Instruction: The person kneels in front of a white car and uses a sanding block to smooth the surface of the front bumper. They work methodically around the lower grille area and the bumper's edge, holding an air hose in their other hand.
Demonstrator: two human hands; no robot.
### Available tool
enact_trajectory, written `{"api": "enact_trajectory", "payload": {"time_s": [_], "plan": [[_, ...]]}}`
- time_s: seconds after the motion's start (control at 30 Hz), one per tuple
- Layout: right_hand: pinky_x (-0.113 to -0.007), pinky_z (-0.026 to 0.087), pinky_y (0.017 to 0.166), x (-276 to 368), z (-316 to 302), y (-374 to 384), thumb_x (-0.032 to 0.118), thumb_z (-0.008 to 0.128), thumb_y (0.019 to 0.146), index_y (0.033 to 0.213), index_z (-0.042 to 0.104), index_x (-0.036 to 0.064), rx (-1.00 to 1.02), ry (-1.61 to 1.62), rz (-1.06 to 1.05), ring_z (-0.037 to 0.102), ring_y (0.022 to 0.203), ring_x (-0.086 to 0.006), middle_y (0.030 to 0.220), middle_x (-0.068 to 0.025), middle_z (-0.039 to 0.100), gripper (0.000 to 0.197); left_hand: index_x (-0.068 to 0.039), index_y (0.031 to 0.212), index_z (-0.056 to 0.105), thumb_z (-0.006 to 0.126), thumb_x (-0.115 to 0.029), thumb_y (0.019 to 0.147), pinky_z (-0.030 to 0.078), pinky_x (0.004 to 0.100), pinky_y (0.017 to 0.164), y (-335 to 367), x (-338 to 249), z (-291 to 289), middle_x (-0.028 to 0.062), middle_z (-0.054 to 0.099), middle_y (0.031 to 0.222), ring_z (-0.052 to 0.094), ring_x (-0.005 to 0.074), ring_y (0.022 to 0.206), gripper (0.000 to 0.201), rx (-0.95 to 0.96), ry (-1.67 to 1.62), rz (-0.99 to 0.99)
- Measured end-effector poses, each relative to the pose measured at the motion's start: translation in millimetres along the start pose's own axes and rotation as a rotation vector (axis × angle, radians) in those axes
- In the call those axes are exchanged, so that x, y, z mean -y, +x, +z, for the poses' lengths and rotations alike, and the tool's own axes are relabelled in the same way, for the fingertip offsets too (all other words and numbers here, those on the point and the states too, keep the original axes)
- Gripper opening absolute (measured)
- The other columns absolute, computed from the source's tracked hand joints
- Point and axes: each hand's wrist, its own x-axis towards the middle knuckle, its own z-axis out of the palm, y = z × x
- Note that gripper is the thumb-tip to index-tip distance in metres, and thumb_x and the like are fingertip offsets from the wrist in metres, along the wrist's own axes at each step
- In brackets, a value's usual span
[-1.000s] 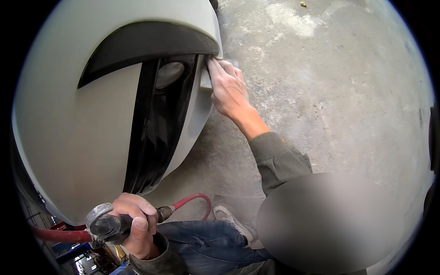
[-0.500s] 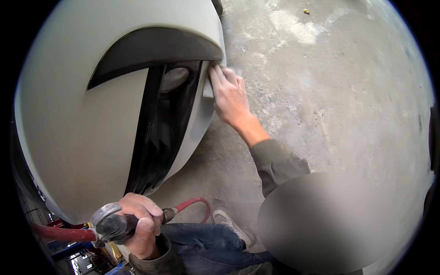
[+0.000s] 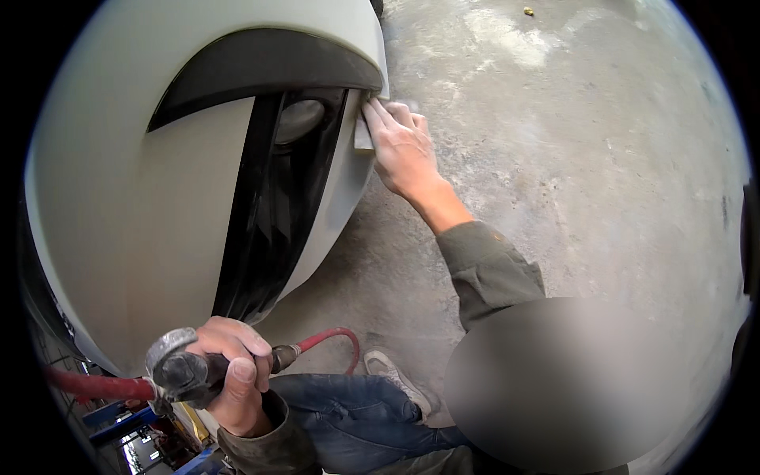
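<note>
My right hand (image 3: 400,146), fingers together, presses a small pale block (image 3: 363,135), apparently a sanding block, against the outer edge of a matte white car bumper (image 3: 158,237). It works beside the lower tip of a dark curved trim piece (image 3: 269,63). My left hand (image 3: 236,368), low in the view, is wrapped around a black air tool (image 3: 186,372) with a grey curved piece on top. A thick red hose (image 3: 99,385) meets the tool's left end, and a thinner red hose (image 3: 336,332) loops from its right end. Pale dust coats my fingers.
A black recess with a round lamp (image 3: 299,120) runs down the bumper between my hands. Below and right is the grey, stained concrete floor (image 3: 554,174), with a small yellowish bit (image 3: 529,12) far off. My shoe (image 3: 396,384) stands near the hose. Blue metal equipment (image 3: 119,423) is at lower left.
The bumper and my right hand sit slightly higher in the picture. My left hand and the air tool have shifted a little left and up. Both grips are the same.
</note>
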Motion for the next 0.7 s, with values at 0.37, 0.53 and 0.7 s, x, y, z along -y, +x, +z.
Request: {"api": "enact_trajectory", "payload": {"time_s": [0.37, 0.53, 0.7], "plan": [[-0.047, 0.051, 0.080, -11.4, -46.4, -37.1, 0.007, 0.056, 0.083, 0.100, 0.062, 0.0073, -0.099, 0.151, 0.606, 0.069, 0.087, -0.0352, 0.089, -0.0131, 0.072, 0.018, -0.004, 0.086, 0.051, 0.066, -0.018, 0.093, 0.032, 0.0212, 0.042, -10.3, -25.6, 9.4, 0.0118, 0.057, 0.085, 0.040, 0.0081, 0.045, 0.022, 0.070, -0.013, 0.010], [-0.050, 0.050, 0.083, -14.3, -44.3, -19.1, 0.023, 0.054, 0.084, 0.100, 0.063, 0.0087, 0.048, 0.271, 0.697, 0.068, 0.091, -0.0411, 0.094, -0.0198, 0.071, 0.023, -0.004, 0.085, 0.051, 0.067, -0.018, 0.093, 0.033, 0.0215, 0.043, -6.7, -23.2, 5.0, 0.0121, 0.057, 0.087, 0.040, 0.0081, 0.045, 0.023, 0.038, 0.025, 0.000], [-0.046, 0.047, 0.091, -11.1, -17.9, 8.3, 0.037, 0.052, 0.094, 0.101, 0.066, 0.0057, 0.087, 0.511, 0.708, 0.064, 0.105, -0.0392, 0.111, -0.0244, 0.067, 0.035, -0.003, 0.084, 0.052, 0.067, -0.018, 0.093, 0.034, 0.0219, 0.044, 5.9, -30.6, -2.9, 0.0127, 0.058, 0.087, 0.042, 0.0085, 0.046, 0.023, 0.026, 0.006, -0.021]]}}
